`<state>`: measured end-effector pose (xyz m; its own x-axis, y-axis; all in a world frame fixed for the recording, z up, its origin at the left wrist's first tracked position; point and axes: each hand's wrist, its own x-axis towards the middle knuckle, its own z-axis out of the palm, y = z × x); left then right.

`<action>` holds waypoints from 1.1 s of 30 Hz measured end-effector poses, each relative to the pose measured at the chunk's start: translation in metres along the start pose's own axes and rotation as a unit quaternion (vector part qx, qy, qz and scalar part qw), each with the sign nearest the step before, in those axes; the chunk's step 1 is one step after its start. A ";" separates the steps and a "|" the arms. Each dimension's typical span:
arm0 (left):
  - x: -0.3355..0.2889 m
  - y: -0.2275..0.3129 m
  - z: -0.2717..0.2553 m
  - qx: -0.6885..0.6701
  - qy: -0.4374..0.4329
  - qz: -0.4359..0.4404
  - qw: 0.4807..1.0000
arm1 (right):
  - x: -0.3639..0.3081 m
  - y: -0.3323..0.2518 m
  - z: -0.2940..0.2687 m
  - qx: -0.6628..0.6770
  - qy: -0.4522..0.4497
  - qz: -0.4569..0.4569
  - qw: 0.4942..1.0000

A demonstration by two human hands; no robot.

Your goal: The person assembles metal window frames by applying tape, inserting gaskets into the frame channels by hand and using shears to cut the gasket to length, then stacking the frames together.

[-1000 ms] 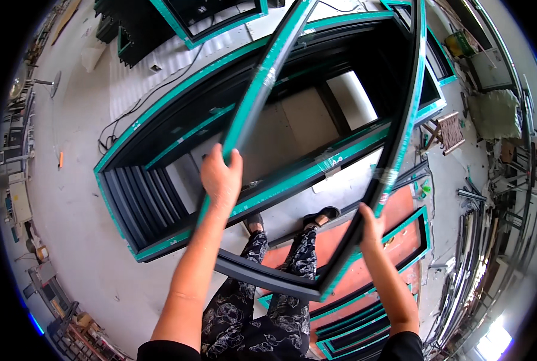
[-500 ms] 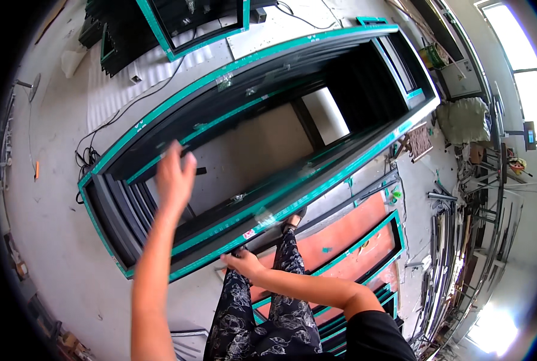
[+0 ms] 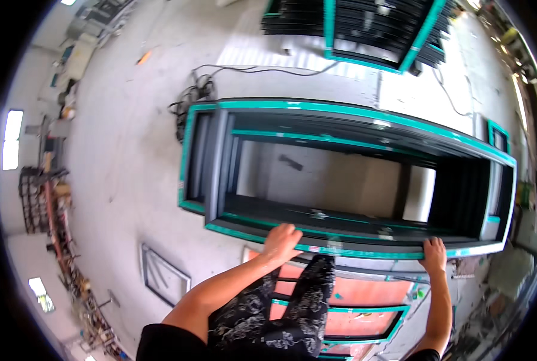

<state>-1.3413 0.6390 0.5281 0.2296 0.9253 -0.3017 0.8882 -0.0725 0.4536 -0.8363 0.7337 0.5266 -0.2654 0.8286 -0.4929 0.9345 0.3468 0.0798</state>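
Note:
A stack of long dark window frames (image 3: 370, 253), edged with teal tape, lies across the middle in front of me. The top frame sits offset from those beneath at the left end, where a dark bar shows inside the outer edge. My left hand (image 3: 282, 242) is closed over the near rim, left of its middle. Farther right along that same rim, my right hand (image 3: 434, 255) curls its fingers over the edge. Through the opening, a dark strip (image 3: 290, 162) shows on the pale surface below.
Another pile of dark frames (image 3: 330, 33) stands beyond, at the top. A black cable (image 3: 195, 93) lies coiled past the far left corner. Orange panels (image 3: 370, 292) and teal-edged frames lie beside my legs. A small grey frame (image 3: 160, 277) rests on the floor at the left.
My view has turned, so the stack now lies nearly level across it. My left hand has gone from above the opening to the near rim; my right hand, from beside my leg to the rim.

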 end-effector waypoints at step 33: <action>-0.086 -0.120 -0.028 -0.010 0.000 -0.080 0.997 | 0.036 -0.142 -0.011 0.015 0.059 -0.150 0.987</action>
<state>-1.4786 0.5786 0.5234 0.0860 0.9246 -0.3710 0.9052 0.0831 0.4169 -0.9814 0.7187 0.5069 -0.5556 0.7360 -0.3867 0.8155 0.5731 -0.0810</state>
